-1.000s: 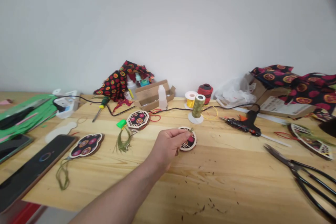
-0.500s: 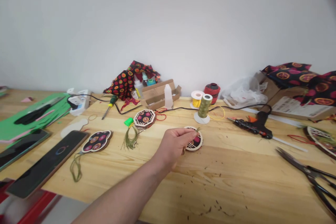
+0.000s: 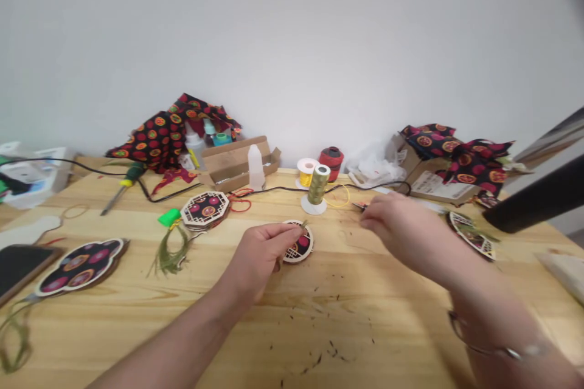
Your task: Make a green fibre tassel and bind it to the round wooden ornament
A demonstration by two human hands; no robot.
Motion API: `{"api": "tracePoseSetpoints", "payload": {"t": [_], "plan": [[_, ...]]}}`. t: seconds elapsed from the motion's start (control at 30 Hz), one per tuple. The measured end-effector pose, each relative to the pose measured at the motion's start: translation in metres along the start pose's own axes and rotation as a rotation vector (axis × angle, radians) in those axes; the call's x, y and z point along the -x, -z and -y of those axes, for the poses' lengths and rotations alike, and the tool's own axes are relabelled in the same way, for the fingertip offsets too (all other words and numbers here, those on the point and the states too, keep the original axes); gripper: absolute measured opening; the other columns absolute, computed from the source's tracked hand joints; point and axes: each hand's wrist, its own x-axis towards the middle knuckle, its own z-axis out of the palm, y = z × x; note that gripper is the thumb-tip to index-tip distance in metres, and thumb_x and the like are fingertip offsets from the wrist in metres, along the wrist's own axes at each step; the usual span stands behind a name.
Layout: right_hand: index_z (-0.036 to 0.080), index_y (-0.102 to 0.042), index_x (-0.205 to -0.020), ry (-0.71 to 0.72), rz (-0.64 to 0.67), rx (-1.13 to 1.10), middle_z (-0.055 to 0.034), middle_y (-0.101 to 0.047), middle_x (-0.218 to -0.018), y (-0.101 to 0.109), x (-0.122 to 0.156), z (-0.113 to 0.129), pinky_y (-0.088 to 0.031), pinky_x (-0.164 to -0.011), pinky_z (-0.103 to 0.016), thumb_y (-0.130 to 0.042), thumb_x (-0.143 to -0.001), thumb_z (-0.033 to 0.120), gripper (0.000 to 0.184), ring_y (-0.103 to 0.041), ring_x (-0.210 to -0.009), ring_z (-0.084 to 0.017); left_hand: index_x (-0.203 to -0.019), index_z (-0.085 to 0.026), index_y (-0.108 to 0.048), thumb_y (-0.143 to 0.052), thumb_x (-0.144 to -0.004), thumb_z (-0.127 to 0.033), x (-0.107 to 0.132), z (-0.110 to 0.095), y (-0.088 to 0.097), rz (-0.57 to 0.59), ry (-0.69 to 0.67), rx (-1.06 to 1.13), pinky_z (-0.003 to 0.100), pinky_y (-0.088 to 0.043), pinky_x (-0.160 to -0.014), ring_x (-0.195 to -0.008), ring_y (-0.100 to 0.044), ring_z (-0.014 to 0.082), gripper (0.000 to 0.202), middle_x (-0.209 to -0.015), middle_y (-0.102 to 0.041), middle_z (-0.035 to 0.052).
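My left hand (image 3: 264,249) is closed in a pinch over a round wooden lattice ornament (image 3: 301,250) backed with patterned fabric. A bit of olive-green thread (image 3: 304,225) sticks out between thumb and forefinger. To the right, my right hand (image 3: 395,225) lies curled over the glue gun (image 3: 360,207); only its dark nozzle shows past the fingers, and the body is hidden beneath the hand. Left of my left hand are an octagonal ornament (image 3: 205,209) and an olive thread tassel (image 3: 173,249) with a bright green piece (image 3: 169,217).
Spools of olive (image 3: 318,185), yellow (image 3: 303,177) and red thread (image 3: 331,164) stand behind. A white bottle (image 3: 256,168) is beside an open carton (image 3: 228,164). A black cable (image 3: 283,189) crosses the table. Also here: a screwdriver (image 3: 122,185), a cloud-shaped ornament (image 3: 82,264), dark scraps (image 3: 319,358).
My right hand has come into view and reached over the glue gun. The view has turned to the right; my left hand keeps its pinch at the round ornament.
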Motion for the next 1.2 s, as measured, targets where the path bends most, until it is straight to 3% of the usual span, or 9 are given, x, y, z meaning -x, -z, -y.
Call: {"api": "tracePoseSetpoints", "payload": {"t": [0.13, 0.4, 0.6, 0.67, 0.73, 0.83, 0.93, 1.07, 1.2], "plan": [[0.017, -0.067, -0.067, 0.053, 0.171, 0.06, -0.0072, -0.066, -0.075, -0.018, -0.006, 0.007, -0.04, -0.065, -0.027, -0.055, -0.076, 0.01, 0.016, -0.057, -0.082, -0.02, -0.071, -0.016, -0.074, -0.072, -0.066, -0.038, -0.001, 0.0, 0.001, -0.004, 0.008, -0.01, 0.02, -0.012, -0.041, -0.042, -0.022, 0.0049, 0.023, -0.042, -0.038, -0.0071], [0.012, -0.067, -0.071, 0.039, 0.224, 0.142, -0.0128, -0.066, -0.081, -0.031, -0.005, 0.022, -0.04, -0.065, -0.031, -0.055, -0.076, 0.015, 0.014, -0.056, -0.081, -0.025, -0.076, -0.015, -0.074, -0.074, -0.063, -0.039, -0.005, 0.001, 0.002, -0.059, -0.014, -0.002, 0.019, -0.015, -0.04, -0.044, -0.022, 0.006, 0.027, -0.044, -0.036, -0.0073], [0.008, -0.067, -0.067, 0.03, 0.242, 0.036, -0.0175, -0.065, -0.076, -0.04, -0.01, 0.024, -0.04, -0.064, -0.032, -0.049, -0.076, 0.007, 0.021, -0.057, -0.074, -0.024, -0.076, -0.015, -0.075, -0.073, -0.063, -0.041, -0.004, 0.002, 0.001, -0.072, -0.016, -0.026, 0.02, -0.016, -0.04, -0.044, -0.022, 0.0065, 0.029, -0.041, -0.032, -0.0084], [0.009, -0.068, -0.068, 0.034, 0.25, -0.031, -0.0143, -0.066, -0.076, -0.04, -0.009, 0.024, -0.04, -0.062, -0.029, -0.048, -0.077, 0.008, 0.022, -0.057, -0.072, -0.021, -0.075, -0.015, -0.075, -0.073, -0.062, -0.041, -0.003, 0.002, 0.001, -0.075, -0.02, -0.028, 0.02, -0.016, -0.04, -0.043, -0.022, 0.0064, 0.03, -0.041, -0.032, -0.0085], [0.014, -0.068, -0.073, 0.052, 0.31, -0.228, -0.0062, -0.065, -0.072, -0.037, -0.008, 0.026, -0.039, -0.057, -0.024, -0.05, -0.08, 0.016, 0.019, -0.055, -0.065, -0.015, -0.076, -0.015, -0.075, -0.074, -0.062, -0.04, -0.003, 0.001, 0.001, -0.071, -0.019, -0.013, 0.019, -0.015, -0.04, -0.043, -0.023, 0.0061, 0.029, -0.04, -0.035, -0.008], [0.017, -0.067, -0.077, -0.003, 0.5, -0.899, 0.0031, -0.058, -0.061, -0.027, -0.005, 0.031, -0.034, -0.052, -0.02, -0.059, -0.078, 0.033, 0.018, -0.045, -0.053, -0.008, -0.073, -0.016, -0.075, -0.075, -0.061, -0.037, -0.002, -0.002, 0.0, -0.051, -0.002, 0.044, 0.018, -0.017, -0.039, -0.042, -0.026, 0.0055, 0.024, -0.042, -0.048, -0.0049], [0.014, -0.065, -0.07, -0.129, 0.583, -1.421, 0.0052, -0.05, -0.057, -0.022, -0.004, 0.037, -0.029, -0.051, -0.02, -0.067, -0.07, 0.033, 0.019, -0.037, -0.05, -0.006, -0.068, -0.017, -0.074, -0.075, -0.061, -0.035, -0.001, -0.005, -0.001, -0.049, 0.018, 0.084, 0.017, -0.02, -0.039, -0.042, -0.031, 0.0047, 0.019, -0.049, -0.058, -0.0018], [0.013, -0.063, -0.065, -0.19, 0.536, -1.599, 0.0055, -0.049, -0.055, -0.032, -0.001, 0.041, -0.024, -0.048, -0.02, -0.072, -0.065, 0.035, 0.024, -0.033, -0.048, -0.005, -0.07, -0.016, -0.074, -0.074, -0.063, -0.033, -0.001, -0.005, -0.002, -0.071, 0.002, 0.097, 0.016, -0.02, -0.038, -0.041, -0.03, 0.0044, 0.018, -0.045, -0.054, -0.0036], [0.013, -0.063, -0.069, -0.169, 0.513, -1.486, 0.0054, -0.048, -0.056, -0.042, 0.003, 0.04, -0.025, -0.049, -0.02, -0.07, -0.068, 0.035, 0.023, -0.034, -0.051, -0.006, -0.072, -0.016, -0.074, -0.074, -0.063, -0.034, 0.0, -0.004, -0.002, -0.077, -0.016, 0.148, 0.017, -0.022, -0.038, -0.039, -0.027, 0.0051, 0.02, -0.037, -0.039, -0.0086]]}}
